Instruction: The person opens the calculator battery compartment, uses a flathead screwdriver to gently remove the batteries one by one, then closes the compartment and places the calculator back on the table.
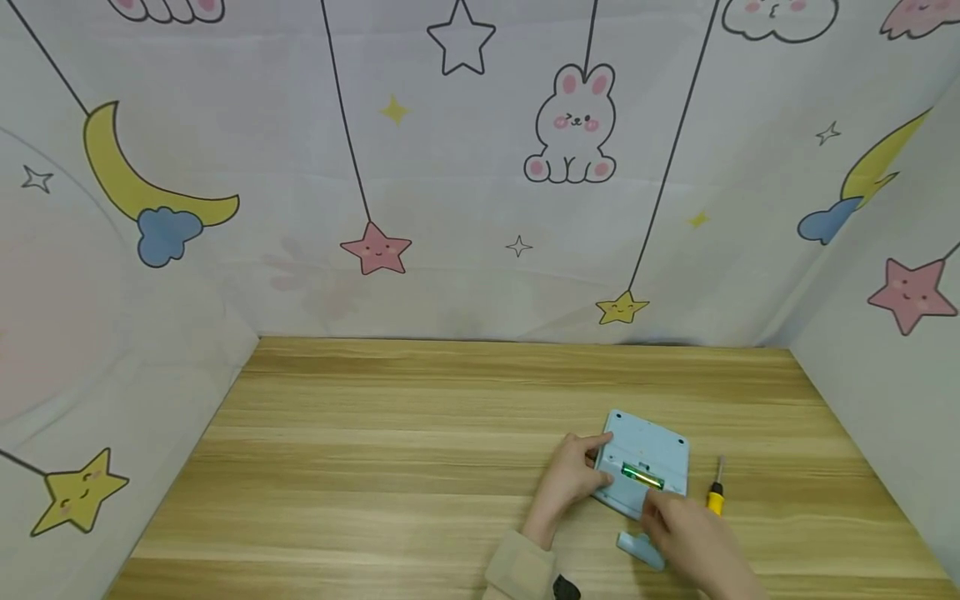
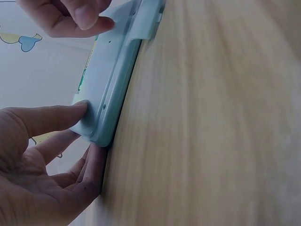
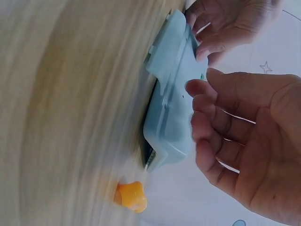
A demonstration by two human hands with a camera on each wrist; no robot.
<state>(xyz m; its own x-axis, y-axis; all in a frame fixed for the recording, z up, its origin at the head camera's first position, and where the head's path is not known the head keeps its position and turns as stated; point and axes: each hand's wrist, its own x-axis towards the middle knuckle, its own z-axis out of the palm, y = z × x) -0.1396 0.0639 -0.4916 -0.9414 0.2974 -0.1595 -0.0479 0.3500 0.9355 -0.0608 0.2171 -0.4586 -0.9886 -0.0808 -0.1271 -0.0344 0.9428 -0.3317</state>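
A light-blue flat device (image 1: 651, 446) lies back side up on the table, its battery slot uncovered with a green-and-gold battery (image 1: 642, 476) inside. My left hand (image 1: 576, 471) grips its left edge; in the left wrist view the thumb (image 2: 70, 115) presses the top and fingers reach under the rim. Over the near edge, just short of the battery, is my right hand (image 1: 686, 529). Its fingers (image 3: 204, 122) are curled, thumb tip close to the index fingertip, with nothing visible between them. A light-blue cover (image 1: 641, 550) with small tabs lies in front of the device, partly behind the right hand.
A screwdriver (image 1: 716, 500) with a yellow-and-black handle lies right of the device; its handle (image 3: 132, 196) shows in the right wrist view. Near my left cuff is a small black object (image 1: 566, 587). Patterned cloth (image 1: 465, 167) walls the wooden table (image 1: 360, 467) at back and sides.
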